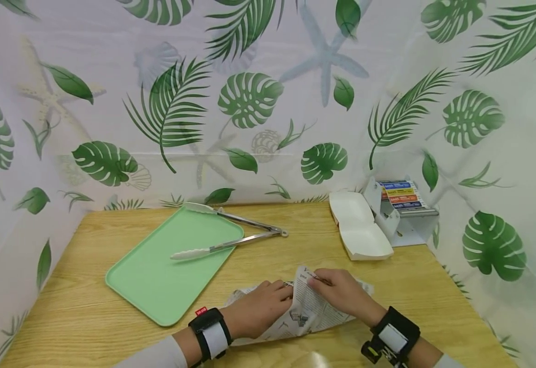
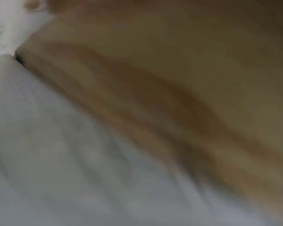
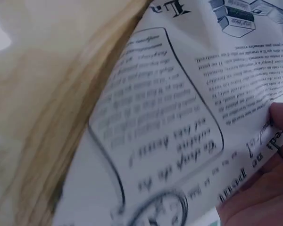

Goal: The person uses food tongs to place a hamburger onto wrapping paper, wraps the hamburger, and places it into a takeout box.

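A sheet of newspaper-print wrapping paper [image 1: 318, 312] lies folded on the table in front of me, with one flap raised. My right hand [image 1: 343, 294] pinches the top edge of that flap; in the right wrist view its thumb [image 3: 282, 117] is on the printed face and the other fingers are behind. My left hand [image 1: 261, 309] lies over the left part of the paper, back of the hand up, its fingertips hidden behind the raised flap. I cannot tell whether it grips anything there. The left wrist view is blurred and filled mostly by paper and brown tones.
A light green tray [image 1: 157, 286] is at the left, with open tongs [image 1: 249, 239] with white tips lying across it. At the back right stand an open white food box [image 1: 364, 235] and a white metal stand [image 1: 412, 227] holding a stack of colourful printed packs [image 1: 401, 195].
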The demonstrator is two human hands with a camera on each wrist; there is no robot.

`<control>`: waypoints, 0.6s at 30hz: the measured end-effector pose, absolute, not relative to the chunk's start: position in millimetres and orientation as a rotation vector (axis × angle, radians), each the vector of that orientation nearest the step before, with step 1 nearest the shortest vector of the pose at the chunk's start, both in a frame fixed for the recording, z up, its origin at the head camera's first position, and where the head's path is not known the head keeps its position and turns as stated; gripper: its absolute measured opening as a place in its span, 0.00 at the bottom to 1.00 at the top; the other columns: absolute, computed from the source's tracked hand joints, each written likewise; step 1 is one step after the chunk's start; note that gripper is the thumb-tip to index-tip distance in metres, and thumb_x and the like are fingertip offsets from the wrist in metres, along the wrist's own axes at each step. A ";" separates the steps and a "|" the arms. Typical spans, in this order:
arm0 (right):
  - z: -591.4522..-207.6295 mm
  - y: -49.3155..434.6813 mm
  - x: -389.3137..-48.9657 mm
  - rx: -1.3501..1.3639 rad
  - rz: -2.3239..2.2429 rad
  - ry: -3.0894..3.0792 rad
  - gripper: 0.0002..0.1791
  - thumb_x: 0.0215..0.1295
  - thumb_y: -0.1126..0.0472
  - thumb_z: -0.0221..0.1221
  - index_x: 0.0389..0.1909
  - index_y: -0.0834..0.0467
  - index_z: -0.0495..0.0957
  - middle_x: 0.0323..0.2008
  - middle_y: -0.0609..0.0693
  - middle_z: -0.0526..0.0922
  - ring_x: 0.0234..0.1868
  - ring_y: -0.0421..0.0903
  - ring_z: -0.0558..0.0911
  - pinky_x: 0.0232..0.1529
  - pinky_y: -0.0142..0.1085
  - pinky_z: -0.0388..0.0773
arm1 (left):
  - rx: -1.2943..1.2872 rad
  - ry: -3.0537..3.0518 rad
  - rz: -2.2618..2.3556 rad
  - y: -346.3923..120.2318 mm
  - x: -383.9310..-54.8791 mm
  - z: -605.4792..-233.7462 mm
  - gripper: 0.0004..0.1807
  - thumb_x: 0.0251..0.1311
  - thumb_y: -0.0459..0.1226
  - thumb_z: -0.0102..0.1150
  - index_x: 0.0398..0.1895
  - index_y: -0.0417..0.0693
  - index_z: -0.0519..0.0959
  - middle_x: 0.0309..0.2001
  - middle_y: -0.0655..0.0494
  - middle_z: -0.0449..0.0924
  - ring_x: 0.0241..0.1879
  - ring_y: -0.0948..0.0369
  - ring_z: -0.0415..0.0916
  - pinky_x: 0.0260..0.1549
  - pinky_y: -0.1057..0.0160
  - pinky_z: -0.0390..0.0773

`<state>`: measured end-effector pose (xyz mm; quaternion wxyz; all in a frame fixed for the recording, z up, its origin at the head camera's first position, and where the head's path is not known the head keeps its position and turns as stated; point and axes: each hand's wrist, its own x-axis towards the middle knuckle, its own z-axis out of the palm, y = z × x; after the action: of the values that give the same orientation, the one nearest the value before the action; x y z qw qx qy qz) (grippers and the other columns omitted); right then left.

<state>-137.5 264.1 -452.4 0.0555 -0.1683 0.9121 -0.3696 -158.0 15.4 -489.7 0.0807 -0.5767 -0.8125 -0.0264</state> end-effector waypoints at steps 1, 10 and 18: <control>-453.3 263.0 -140.7 -0.496 -1.103 2.773 0.22 0.76 0.52 0.56 0.20 0.53 0.64 0.16 0.42 0.58 0.16 0.35 0.57 0.23 0.30 0.57 | -1.758 -2.417 -0.082 13.0 -159.6 -488.8 0.04 0.72 0.37 0.57 0.46 0.55 0.78 0.49 0.62 0.73 0.48 0.64 0.67 0.41 0.68 0.67; -461.4 254.2 -160.6 -0.303 -0.998 2.781 0.21 0.74 0.53 0.59 0.20 0.54 0.67 0.16 0.44 0.61 0.17 0.40 0.61 0.23 0.32 0.59 | -1.982 -2.446 -0.466 -7.9 -172.2 -483.4 0.15 0.78 0.37 0.44 0.45 0.56 0.84 0.53 0.64 0.81 0.59 0.66 0.72 0.54 0.64 0.73; -474.7 251.1 -168.8 -0.133 -0.977 2.769 0.23 0.72 0.53 0.60 0.17 0.54 0.66 0.15 0.44 0.61 0.18 0.41 0.62 0.24 0.34 0.58 | -1.801 -2.679 -1.154 -16.4 -169.5 -482.5 0.14 0.78 0.35 0.39 0.35 0.56 0.74 0.33 0.64 0.72 0.33 0.71 0.70 0.36 0.72 0.70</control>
<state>-168.8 251.1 -474.7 0.1009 -0.0450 0.9373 -0.3306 -169.5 -16.4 -482.5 -0.1428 -0.5200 -0.7734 -0.3332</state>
